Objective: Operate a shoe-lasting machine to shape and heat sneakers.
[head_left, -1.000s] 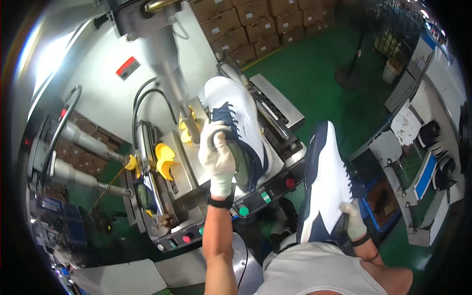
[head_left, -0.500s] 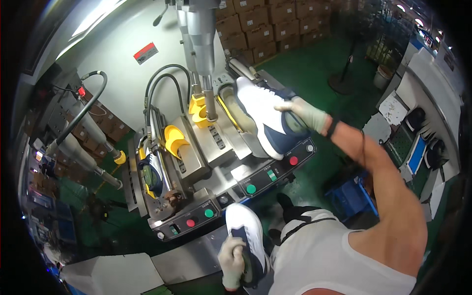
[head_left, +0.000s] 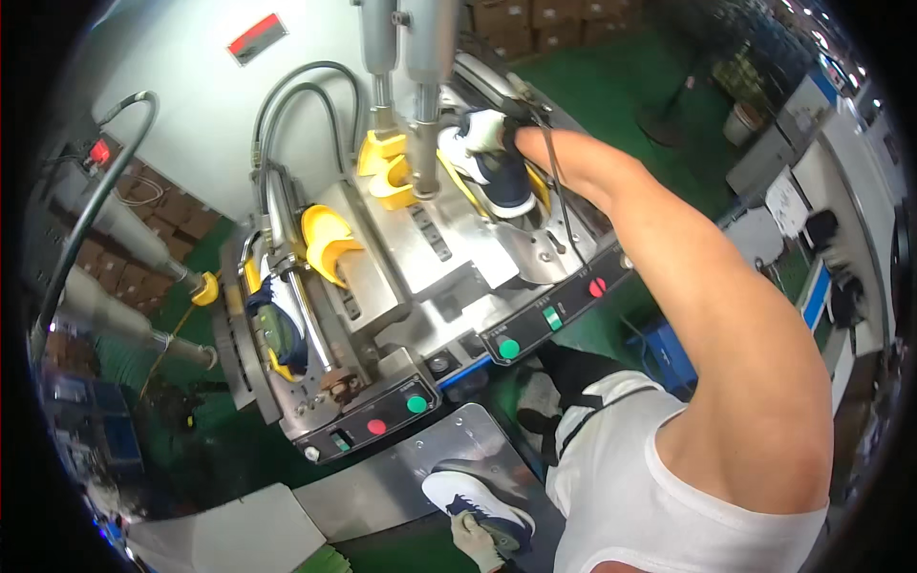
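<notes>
My right hand (head_left: 487,131), in a pale glove, is closed on a white and navy sneaker (head_left: 508,191). That sneaker sits in the right station of a metal press, between yellow pads, its heel toward me. Near the lower edge, my gloved left hand (head_left: 475,542) grips the heel end of another white and navy sneaker (head_left: 468,497), held at the metal shelf (head_left: 382,492). Whether this shoe touches the shelf I cannot tell. A third sneaker (head_left: 282,329) is clamped in the press's left station, partly hidden by a metal rod.
Yellow curved pads (head_left: 330,244) and another yellow pair (head_left: 390,177) stand mid-press under upright cylinders (head_left: 425,134). Control panels with green (head_left: 417,404) and red buttons (head_left: 597,287) line the front edge. Black hoses (head_left: 306,76) arch behind. A blue crate (head_left: 664,355) stands at right.
My right hand has carried its sneaker away from me and down into the right station. The left hand's sneaker has moved nearer me, down to the shelf. The view has shifted.
</notes>
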A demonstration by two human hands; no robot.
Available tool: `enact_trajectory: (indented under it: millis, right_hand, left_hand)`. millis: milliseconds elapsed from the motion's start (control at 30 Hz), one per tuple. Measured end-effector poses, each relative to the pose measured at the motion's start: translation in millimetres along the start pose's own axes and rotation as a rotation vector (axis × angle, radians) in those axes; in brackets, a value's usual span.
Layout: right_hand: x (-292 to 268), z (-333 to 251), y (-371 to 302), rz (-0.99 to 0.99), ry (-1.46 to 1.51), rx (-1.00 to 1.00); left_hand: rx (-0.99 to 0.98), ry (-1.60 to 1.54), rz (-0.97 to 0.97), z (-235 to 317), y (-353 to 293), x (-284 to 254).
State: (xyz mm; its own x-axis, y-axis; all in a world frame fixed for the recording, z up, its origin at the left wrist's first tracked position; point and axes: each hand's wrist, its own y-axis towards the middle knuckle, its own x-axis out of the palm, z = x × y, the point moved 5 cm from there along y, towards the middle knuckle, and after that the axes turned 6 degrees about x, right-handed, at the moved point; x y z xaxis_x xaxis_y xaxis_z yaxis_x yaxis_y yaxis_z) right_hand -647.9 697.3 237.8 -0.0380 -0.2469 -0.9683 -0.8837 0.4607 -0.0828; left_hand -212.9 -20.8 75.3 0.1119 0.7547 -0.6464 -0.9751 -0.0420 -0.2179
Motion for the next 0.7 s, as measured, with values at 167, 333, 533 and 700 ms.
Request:
enact_trajectory:
  millis: [167, 333, 533, 700]
  right_hand:
    - [-0.1, 28.2, -16.7, 0.086, 0.121, 0.018]
    - [-11.1, 27.4, -54.7, 0.155, 0.07, 0.052]
    - [21.9, 0.1, -105.8, 0.328, -0.124, 0.19]
    - [6.6, 10.4, -99.5, 0.486, -0.167, 0.012]
  left_hand:
    - [0.068, -0.002, 0.154, -16.6, -29.6, 24.3]
    - [0.183, 0.174, 0.386, -40.2, -39.9, 41.4]
    - [-0.023, 0.209, 0.593, -22.5, -66.3, 51.1]
    - [-0.111, 0.147, 0.555, -19.2, -50.3, 58.4]
